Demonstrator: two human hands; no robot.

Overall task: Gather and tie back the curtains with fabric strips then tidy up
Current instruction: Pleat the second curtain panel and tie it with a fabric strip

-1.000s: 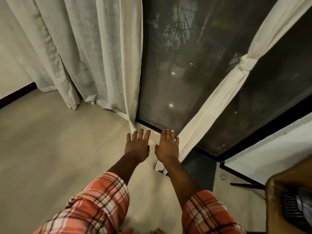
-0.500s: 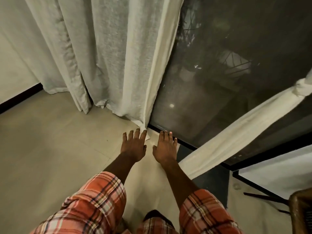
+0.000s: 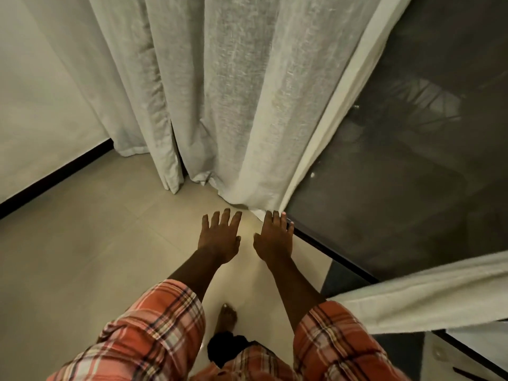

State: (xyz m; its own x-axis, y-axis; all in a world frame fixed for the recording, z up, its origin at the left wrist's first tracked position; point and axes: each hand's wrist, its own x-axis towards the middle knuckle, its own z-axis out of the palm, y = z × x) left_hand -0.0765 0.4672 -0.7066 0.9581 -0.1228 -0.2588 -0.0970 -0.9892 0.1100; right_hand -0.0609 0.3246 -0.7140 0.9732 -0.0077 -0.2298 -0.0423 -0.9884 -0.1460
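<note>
A pale grey-white curtain [image 3: 233, 86] hangs loose in folds straight ahead, its hem touching the floor. Its white inner edge [image 3: 341, 116] runs down beside the dark glass. My left hand [image 3: 220, 236] and my right hand [image 3: 275, 237] are stretched out side by side, palms down, fingers spread, holding nothing, just short of the curtain's hem. A second white curtain [image 3: 428, 303] crosses the lower right as a gathered band; its tie is out of view.
Dark glass door [image 3: 412, 174] with a black bottom frame [image 3: 330, 254] fills the right. Beige tiled floor [image 3: 82, 257] lies to the left, with a white wall and black skirting [image 3: 55, 174]. My bare foot [image 3: 226, 316] stands below my hands.
The view has swung left and closer to the loose curtain. The tied curtain and its knot have slid off to the right. Both hands stay open and held out, now nearer the hem.
</note>
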